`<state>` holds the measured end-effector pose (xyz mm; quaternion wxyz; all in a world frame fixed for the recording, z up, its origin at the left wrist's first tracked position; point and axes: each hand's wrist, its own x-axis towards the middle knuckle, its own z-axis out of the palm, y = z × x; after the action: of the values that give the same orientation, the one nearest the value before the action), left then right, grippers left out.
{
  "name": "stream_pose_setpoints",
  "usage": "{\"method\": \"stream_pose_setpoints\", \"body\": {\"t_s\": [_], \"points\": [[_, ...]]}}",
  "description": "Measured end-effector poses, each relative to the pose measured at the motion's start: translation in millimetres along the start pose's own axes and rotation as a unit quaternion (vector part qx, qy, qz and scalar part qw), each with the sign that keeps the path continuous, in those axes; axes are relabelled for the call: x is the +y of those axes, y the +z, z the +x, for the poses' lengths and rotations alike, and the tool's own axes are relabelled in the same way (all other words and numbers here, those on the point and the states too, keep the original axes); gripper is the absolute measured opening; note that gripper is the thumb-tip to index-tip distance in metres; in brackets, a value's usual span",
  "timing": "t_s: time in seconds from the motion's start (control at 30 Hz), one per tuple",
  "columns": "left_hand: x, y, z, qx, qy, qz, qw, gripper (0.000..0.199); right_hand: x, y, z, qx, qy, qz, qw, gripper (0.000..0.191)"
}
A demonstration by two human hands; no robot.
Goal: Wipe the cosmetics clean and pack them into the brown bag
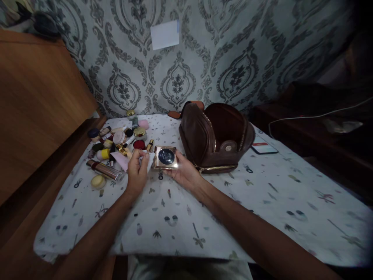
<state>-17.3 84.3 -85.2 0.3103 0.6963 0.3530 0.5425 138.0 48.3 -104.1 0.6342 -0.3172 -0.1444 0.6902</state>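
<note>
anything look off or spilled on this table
No spill or damage that I can see. The cosmetics at the left lie jumbled, with a metallic tube on its side, and the bag gapes unzipped: untidy rather than wrong. The compact in the right hand looks intact.

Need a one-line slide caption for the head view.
Right hand holding a shiny gold case, left hand pinching a pale item, beside scattered cosmetics and an open brown bag.
</note>
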Motion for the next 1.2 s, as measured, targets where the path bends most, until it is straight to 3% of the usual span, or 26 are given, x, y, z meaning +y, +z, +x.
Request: {"method": "stream_pose_setpoints", "body": {"t_s": [0.23,0.4,0.5,0.7,0.83,0.9,1.03,1.2], "points": [[-4,-1.0,7,0.046,-0.001,0.005,0.999,0.014,4,1,-7,-0.051,-0.055,-0.056,0.996,0.021],[-9,-1.9,8,-0.009,0.042,0.061,0.997,0.02,2,3,-9,-0.057,-0.076,-0.054,0.994,0.024],[-10,-1.3,6,-0.04,0.036,0.072,0.996,0.023,2,2,-8,-0.048,-0.085,-0.042,0.994,0.026],[-14,1.2,3,-0.048,-0.049,-0.036,0.997,0.023,3,-1,-2,0.004,-0.079,0.001,0.997,0.017],[-15,2.2,2,-0.039,-0.065,-0.092,0.993,0.022,5,-2,0,0.023,-0.076,-0.014,0.997,0.012],[-14,2.5,2,-0.033,-0.071,-0.104,0.991,0.023,7,-3,0,0.01,-0.073,-0.042,0.996,0.017],[-11,3.4,0,-0.027,-0.078,-0.105,0.991,0.022,11,-2,-3,-0.045,-0.085,-0.134,0.986,0.044],[-6,4.6,-1,-0.04,-0.079,-0.11,0.99,0.02,10,0,-7,-0.058,-0.136,-0.213,0.966,0.051]]}}
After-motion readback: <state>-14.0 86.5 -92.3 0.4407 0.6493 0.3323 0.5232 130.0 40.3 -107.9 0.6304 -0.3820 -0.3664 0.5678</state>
